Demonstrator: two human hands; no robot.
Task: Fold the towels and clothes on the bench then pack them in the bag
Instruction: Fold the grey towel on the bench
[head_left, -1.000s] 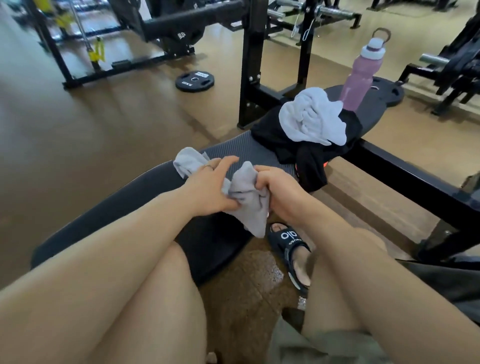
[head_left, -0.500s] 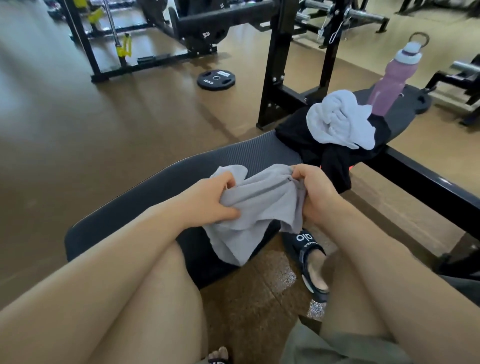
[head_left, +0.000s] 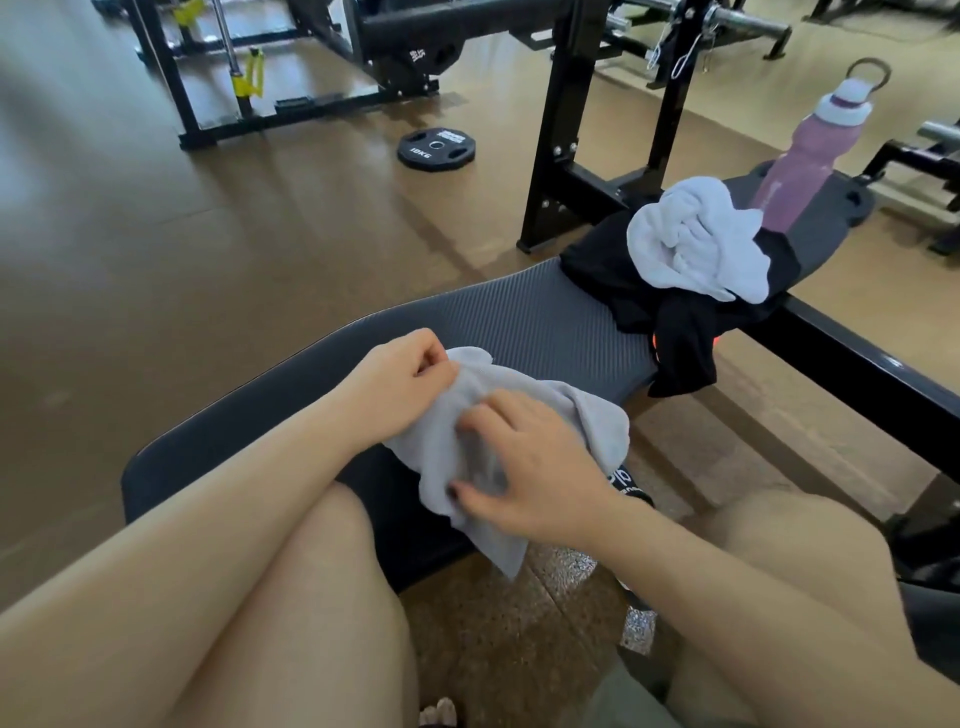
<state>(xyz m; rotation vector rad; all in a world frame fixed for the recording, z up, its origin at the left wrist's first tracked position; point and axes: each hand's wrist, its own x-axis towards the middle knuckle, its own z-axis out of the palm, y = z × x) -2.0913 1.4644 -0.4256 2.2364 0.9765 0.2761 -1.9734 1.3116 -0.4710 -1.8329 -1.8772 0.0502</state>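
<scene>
A small grey towel (head_left: 587, 421) lies spread on the near end of the dark ribbed bench (head_left: 519, 317), one corner hanging over the front edge. My left hand (head_left: 400, 384) pinches the towel's far left corner. My right hand (head_left: 524, 478) lies flat on the cloth with spread fingers, pressing it down. Farther along the bench, a crumpled white towel (head_left: 696, 239) sits on a heap of black clothes (head_left: 675, 338) that droops over the bench edge. No bag is in view.
A pink water bottle (head_left: 800, 161) stands at the bench's far end. The black rack upright (head_left: 556, 130) rises behind the bench, and a weight plate (head_left: 434, 149) lies on the brown floor. My knees and a sandalled foot (head_left: 631, 486) are below the bench.
The towel went from bunched and held up between both hands to laid out on the bench. My right hand let go of its edge and now presses flat on it.
</scene>
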